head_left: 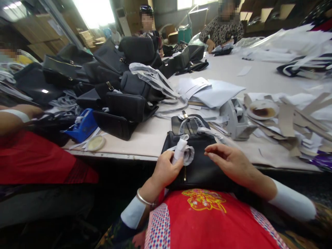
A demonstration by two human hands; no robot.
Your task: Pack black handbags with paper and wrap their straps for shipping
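Wrapping step: my left hand (166, 170) grips white paper (182, 151) on the black handbag (201, 173), right hand (229, 160) released beside it, probably needed next on the loose end.

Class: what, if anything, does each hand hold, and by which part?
The left hand grips a white wrapped roll by its lower end, above the black handbag. The right hand is open and holds nothing.

handbag (199, 169): lower edge hidden behind apron (207, 221);
paper roll (179, 150): lower end hidden inside left hand (164, 169);
sleeve (31, 159): cut off by left edge;
bag pile (109, 79): overlapping; count unreadable
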